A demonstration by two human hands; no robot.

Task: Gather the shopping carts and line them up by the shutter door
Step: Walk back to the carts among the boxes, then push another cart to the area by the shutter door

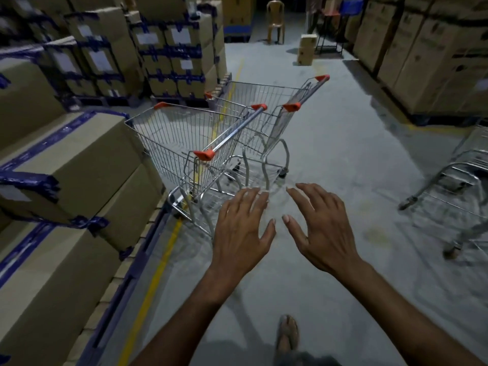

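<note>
Two carts stand mid-aisle, the near cart [184, 151] hard against the boxes [66, 165] on the left, the far cart [266, 109] just beside it. Their handles run diagonally, near-left to far-right. Bare floor [343, 154] opens rightward. The left hand [241, 233] and right hand [320, 228] hover spread, holding nothing.

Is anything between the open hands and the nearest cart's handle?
No object. In the head view only bare grey floor separates the left hand and right hand from the nearest cart's handle.
</note>
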